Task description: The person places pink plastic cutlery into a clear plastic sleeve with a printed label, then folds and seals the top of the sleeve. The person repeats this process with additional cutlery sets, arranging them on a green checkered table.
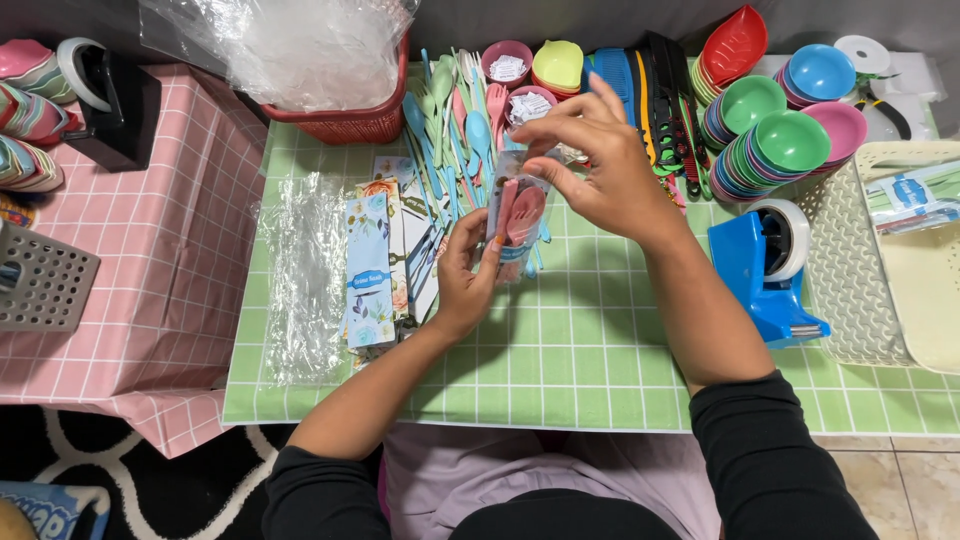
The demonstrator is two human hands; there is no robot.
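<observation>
The left hand [465,272] grips a clear packet [517,215] of pink cutlery upright; the right hand [600,165] pinches its top, apparently closing it, so sealing seems next.

Both arms in black long sleeves, pushed up to just below the elbows; forearms bare. Left hand [462,272] and right hand [596,165] bare: no gloves, rings, watch. Lilac garment over lap.

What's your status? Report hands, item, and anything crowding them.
Left hand grips clear bag of pink cutlery from below. Right hand pinches its top. Loose spoons and forks lie just behind; blue tape dispenser at right.
</observation>
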